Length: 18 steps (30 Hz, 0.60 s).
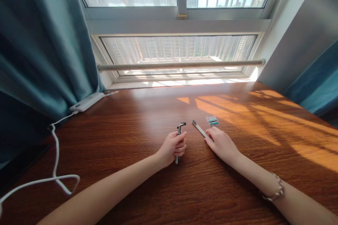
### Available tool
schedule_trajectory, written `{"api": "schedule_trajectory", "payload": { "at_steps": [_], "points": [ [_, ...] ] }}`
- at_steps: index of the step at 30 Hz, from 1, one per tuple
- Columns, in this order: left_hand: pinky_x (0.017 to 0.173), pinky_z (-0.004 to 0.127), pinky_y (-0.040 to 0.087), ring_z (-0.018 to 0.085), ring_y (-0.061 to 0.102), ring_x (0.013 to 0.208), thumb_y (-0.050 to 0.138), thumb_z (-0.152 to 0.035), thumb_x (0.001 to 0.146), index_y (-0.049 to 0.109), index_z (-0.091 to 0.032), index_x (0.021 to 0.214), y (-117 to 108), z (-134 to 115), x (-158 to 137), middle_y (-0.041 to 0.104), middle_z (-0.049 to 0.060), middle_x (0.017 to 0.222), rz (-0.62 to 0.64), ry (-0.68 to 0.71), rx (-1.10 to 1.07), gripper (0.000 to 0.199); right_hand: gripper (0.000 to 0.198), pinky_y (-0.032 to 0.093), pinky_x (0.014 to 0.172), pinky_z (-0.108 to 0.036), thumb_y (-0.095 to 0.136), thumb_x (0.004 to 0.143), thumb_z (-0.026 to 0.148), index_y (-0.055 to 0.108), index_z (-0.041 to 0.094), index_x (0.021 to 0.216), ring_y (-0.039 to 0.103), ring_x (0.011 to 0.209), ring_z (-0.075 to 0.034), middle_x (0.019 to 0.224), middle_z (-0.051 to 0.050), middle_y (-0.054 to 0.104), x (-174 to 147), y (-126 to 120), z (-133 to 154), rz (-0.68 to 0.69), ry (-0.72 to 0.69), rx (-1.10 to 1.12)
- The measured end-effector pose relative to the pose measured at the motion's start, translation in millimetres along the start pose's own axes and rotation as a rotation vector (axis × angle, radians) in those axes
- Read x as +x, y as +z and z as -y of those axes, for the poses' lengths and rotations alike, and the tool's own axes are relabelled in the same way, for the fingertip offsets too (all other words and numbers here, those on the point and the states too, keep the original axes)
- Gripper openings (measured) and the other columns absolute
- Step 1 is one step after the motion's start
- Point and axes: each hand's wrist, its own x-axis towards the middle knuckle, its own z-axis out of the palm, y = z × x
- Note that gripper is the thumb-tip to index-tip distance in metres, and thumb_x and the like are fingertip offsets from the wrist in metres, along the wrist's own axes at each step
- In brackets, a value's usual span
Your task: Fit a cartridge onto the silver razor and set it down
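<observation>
So the left hand [173,146] is curled into a fist around a razor handle [179,137], holding it more or less upright, with the metal head sticking out above the fingers and the bottom end poking out under the palm against the wooden table [148,189]. The right hand [221,143] is lying flat and loose, fingers stretched out, not gripping anything, and its fingertips are touching the near end of a thin silver strip [199,128] that lies diagonally on the wood. Just past that strip, toward the window side of the table, there's a small pack of blades [212,121] lying flat, close to the strip, can't tell if they touch. All of this sits around the middle of the table. Over at the far left edge there's a white power bank [87,102] by the teal curtain [44,49], with a white cable [55,154] looping along the left side. There's a bracelet [276,190] on the right wrist.
</observation>
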Motion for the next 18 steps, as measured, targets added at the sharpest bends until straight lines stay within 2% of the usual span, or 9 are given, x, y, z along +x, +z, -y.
{"api": "schedule_trajectory", "payload": {
  "at_steps": [3,6,10,14,18],
  "points": [
    [0.032,0.014,0.009,0.001,0.014,0.032,0.058,-0.035,0.073,0.032,-0.020,0.065,16,4,10,0.019,-0.012,0.041,-0.087,-0.002,0.079,0.031,0.007,0.037,0.062,-0.023,0.050,0.080,0.026,0.053,0.019,0.080,0.055,0.070,-0.014,0.079,-0.002,0.055,0,1,-3,-0.021,0.020,-0.012],
    [0.031,0.014,0.010,0.002,0.017,0.031,0.059,-0.033,0.072,0.035,-0.020,0.069,35,8,26,0.024,-0.012,0.041,-0.157,-0.014,0.168,0.028,0.015,0.038,0.060,-0.024,0.049,0.081,0.033,0.049,0.018,0.081,0.054,0.067,-0.015,0.078,-0.003,0.055,5,0,-9,-0.072,0.075,-0.042],
    [0.032,0.015,0.015,0.002,0.021,0.030,0.056,-0.032,0.073,0.034,-0.020,0.070,53,13,48,0.026,-0.012,0.040,-0.221,0.002,0.293,0.025,0.031,0.038,0.074,-0.032,0.047,0.081,0.038,0.044,0.012,0.098,0.050,0.089,-0.025,0.096,-0.014,0.052,18,-3,-23,-0.205,0.199,-0.124],
    [0.034,0.016,0.020,0.004,0.027,0.030,0.058,-0.031,0.072,0.039,-0.018,0.069,57,14,63,0.031,-0.012,0.038,-0.256,0.047,0.451,0.023,0.051,0.034,0.082,-0.041,0.053,0.076,0.041,0.039,0.004,0.109,0.044,0.097,-0.032,0.104,-0.022,0.048,29,3,-33,-0.258,0.262,-0.186],
    [0.036,0.018,0.023,0.006,0.032,0.030,0.057,-0.029,0.071,0.045,-0.017,0.066,54,11,69,0.034,-0.010,0.035,-0.242,0.098,0.619,0.018,0.047,0.034,0.083,-0.039,0.050,0.078,0.033,0.038,0.005,0.114,0.044,0.098,-0.030,0.105,-0.020,0.050,35,11,-36,-0.266,0.247,-0.202]
  ]
}}
